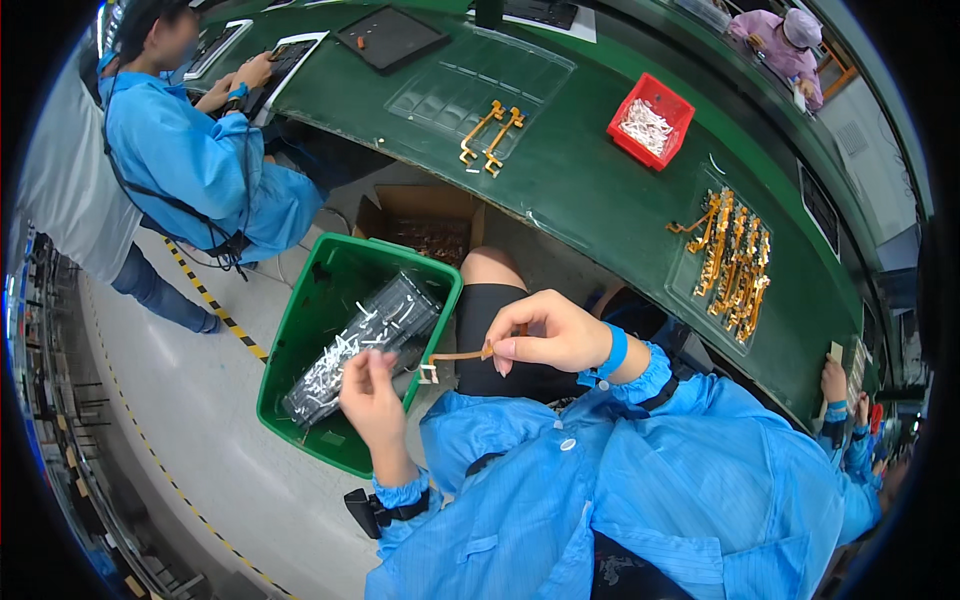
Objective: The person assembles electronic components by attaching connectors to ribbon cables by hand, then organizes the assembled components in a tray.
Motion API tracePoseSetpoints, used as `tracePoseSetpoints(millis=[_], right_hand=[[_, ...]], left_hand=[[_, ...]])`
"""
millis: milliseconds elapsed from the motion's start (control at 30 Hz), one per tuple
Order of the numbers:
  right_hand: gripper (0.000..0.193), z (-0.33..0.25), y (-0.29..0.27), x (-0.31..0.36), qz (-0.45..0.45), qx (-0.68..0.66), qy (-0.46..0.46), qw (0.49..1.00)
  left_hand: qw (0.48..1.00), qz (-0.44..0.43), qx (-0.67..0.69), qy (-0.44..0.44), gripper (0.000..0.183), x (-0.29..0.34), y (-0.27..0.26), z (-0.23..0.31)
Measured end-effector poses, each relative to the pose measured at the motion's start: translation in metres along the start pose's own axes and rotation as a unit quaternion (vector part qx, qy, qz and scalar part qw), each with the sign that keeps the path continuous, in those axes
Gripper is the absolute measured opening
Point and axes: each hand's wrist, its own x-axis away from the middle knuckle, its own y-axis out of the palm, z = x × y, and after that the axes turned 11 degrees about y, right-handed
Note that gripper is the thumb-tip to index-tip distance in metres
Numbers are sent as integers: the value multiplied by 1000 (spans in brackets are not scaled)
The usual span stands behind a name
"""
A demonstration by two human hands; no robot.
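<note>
My right hand [555, 335] pinches an orange flex cable [460, 356] between thumb and fingers, above my lap. The cable's free end, with small white pieces on it, points left toward the rim of a green bin [447, 300]. My left hand [372, 400] is raised over the bin's near right side, a short gap from that end. Its fingertips are drawn together; whether anything small sits between them is too blurred to tell. Inside the bin lie white strips [335, 370] scattered on dark plastic trays [400, 308].
On the green table [590, 215] are a red box [678, 128] of white pieces, two flex cables [490, 138] on a clear tray, a tray of several more flex cables [735, 262] and a black tray [390, 38]. A cardboard box [425, 205] stands under the edge. A co-worker [190, 150] sits at left.
</note>
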Motion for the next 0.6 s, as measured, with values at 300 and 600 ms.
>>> tracePoseSetpoints(millis=[300,600], right_hand=[[14,5,-13,11,37,-3,10,999],[14,16,-8,12,55,32,-87,994]], left_hand=[[921,-236,284,-122,24,13,25,36],[984,-106,77,121,22,42,64,46]])
